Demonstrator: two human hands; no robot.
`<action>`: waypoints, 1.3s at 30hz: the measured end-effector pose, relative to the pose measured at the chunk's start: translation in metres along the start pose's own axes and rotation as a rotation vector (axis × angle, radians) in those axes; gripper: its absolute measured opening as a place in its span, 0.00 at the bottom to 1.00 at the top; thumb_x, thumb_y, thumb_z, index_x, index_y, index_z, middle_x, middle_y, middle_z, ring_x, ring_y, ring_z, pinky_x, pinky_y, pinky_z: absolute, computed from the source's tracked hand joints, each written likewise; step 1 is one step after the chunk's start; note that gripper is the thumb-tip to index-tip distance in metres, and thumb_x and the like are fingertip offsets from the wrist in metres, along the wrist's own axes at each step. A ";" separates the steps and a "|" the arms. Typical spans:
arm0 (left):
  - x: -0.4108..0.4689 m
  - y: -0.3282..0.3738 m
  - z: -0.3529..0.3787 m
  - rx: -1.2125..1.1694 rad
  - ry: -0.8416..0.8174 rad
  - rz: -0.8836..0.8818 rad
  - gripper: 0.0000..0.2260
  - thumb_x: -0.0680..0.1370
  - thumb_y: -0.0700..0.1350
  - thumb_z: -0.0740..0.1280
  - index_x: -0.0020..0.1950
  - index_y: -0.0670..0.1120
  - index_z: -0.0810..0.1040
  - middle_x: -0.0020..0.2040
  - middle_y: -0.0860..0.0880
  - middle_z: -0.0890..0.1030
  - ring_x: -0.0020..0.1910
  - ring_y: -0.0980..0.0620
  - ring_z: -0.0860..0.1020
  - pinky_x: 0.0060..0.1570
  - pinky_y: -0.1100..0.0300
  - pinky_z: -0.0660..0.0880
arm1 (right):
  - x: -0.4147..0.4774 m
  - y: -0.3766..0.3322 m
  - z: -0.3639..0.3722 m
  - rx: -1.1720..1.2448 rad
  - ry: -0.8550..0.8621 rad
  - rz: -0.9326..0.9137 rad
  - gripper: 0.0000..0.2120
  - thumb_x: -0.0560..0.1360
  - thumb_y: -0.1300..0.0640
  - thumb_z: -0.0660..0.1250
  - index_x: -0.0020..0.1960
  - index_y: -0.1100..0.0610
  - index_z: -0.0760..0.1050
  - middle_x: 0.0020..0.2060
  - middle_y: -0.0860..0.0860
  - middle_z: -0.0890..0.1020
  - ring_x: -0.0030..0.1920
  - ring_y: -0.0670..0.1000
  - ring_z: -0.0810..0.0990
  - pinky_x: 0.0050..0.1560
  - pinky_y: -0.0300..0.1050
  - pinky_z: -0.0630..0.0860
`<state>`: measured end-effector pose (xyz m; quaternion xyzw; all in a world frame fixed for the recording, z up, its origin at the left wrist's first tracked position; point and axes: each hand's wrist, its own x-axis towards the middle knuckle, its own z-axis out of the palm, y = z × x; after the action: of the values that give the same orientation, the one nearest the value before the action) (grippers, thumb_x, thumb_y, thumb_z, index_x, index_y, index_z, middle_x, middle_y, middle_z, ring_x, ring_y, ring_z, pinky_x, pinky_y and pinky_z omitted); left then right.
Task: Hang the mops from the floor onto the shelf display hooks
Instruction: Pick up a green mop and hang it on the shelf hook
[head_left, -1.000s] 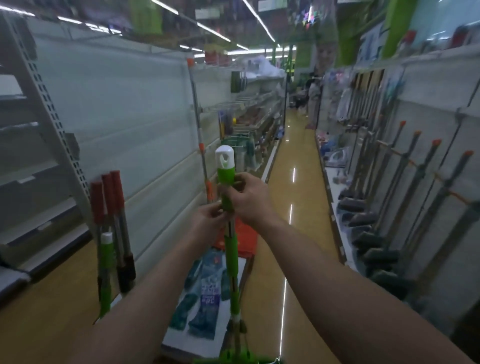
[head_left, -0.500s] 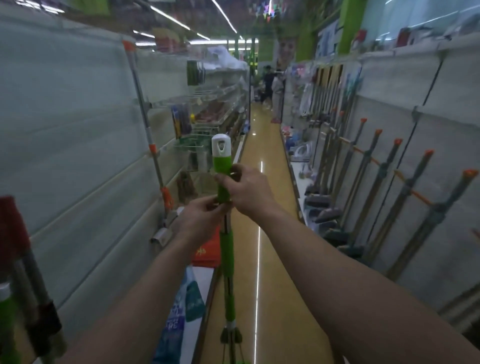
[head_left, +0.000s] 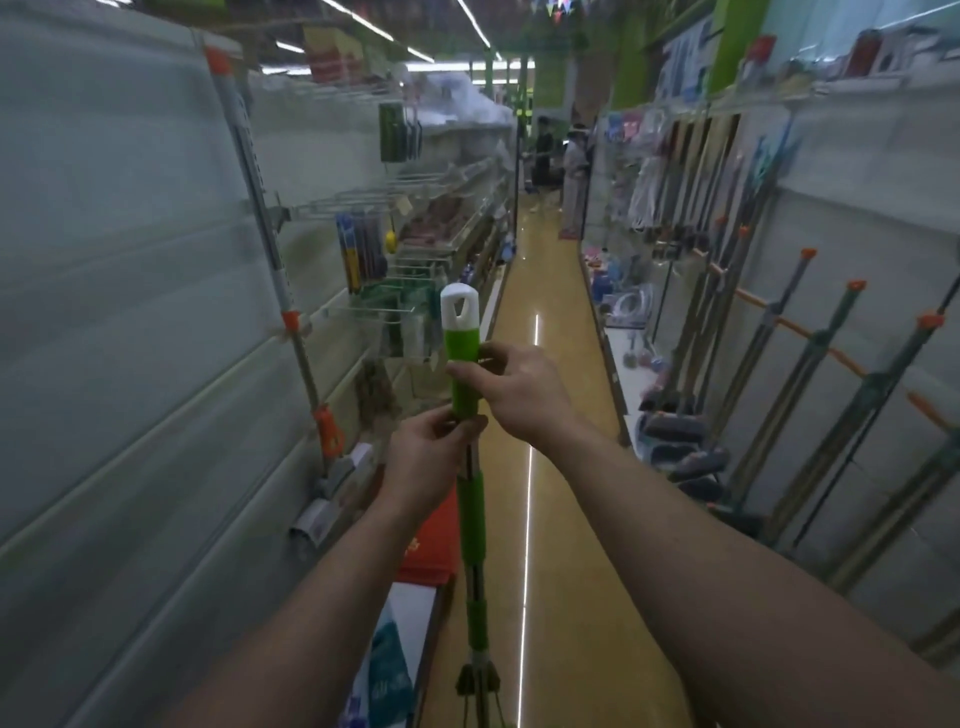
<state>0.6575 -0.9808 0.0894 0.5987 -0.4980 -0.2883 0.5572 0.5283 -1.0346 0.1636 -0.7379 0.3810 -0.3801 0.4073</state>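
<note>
I hold a green mop (head_left: 471, 509) upright in front of me, its white hanging cap (head_left: 459, 307) at the top. My right hand (head_left: 514, 395) grips the green handle just below the cap. My left hand (head_left: 428, 457) pinches the pole a little lower, where the green grip ends. The mop head is cut off at the bottom edge. On the left shelf wall hangs an orange-and-silver mop (head_left: 291, 306). Along the right shelf wall (head_left: 857, 171) lean several orange-tipped mops (head_left: 779, 322).
A long aisle with a shiny yellow floor (head_left: 545, 322) runs ahead between shelving. Wire racks with goods (head_left: 415, 244) line the left side. Two people (head_left: 561, 171) stand at the far end. A red box (head_left: 431, 540) and packaged goods sit on the low left ledge.
The view has swung right, away from the left shelving and its red-handled mops, toward the aisle and the right wall. Both hands keep their hold on the green mop.
</note>
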 end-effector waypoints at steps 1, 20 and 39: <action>0.013 -0.002 0.001 0.001 0.008 0.002 0.04 0.78 0.51 0.72 0.50 0.56 0.87 0.43 0.53 0.88 0.46 0.53 0.86 0.46 0.53 0.81 | 0.013 0.004 -0.001 -0.001 0.000 -0.007 0.17 0.79 0.47 0.72 0.63 0.56 0.82 0.50 0.48 0.86 0.50 0.45 0.84 0.43 0.36 0.77; 0.213 0.004 0.029 0.203 0.454 -0.086 0.18 0.71 0.64 0.71 0.48 0.52 0.87 0.39 0.51 0.87 0.41 0.50 0.85 0.47 0.45 0.83 | 0.262 0.042 -0.026 0.132 -0.327 -0.270 0.09 0.79 0.50 0.73 0.55 0.54 0.84 0.45 0.47 0.86 0.47 0.47 0.85 0.47 0.43 0.78; 0.282 0.039 -0.039 0.473 0.873 -0.120 0.09 0.76 0.54 0.73 0.37 0.54 0.82 0.31 0.55 0.82 0.33 0.55 0.80 0.37 0.56 0.76 | 0.388 -0.024 0.030 0.175 -0.660 -0.551 0.10 0.79 0.49 0.72 0.49 0.55 0.86 0.39 0.47 0.87 0.41 0.48 0.86 0.40 0.44 0.78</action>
<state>0.7768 -1.2205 0.1942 0.8011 -0.2349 0.0785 0.5449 0.7235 -1.3550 0.2705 -0.8565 -0.0141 -0.2494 0.4516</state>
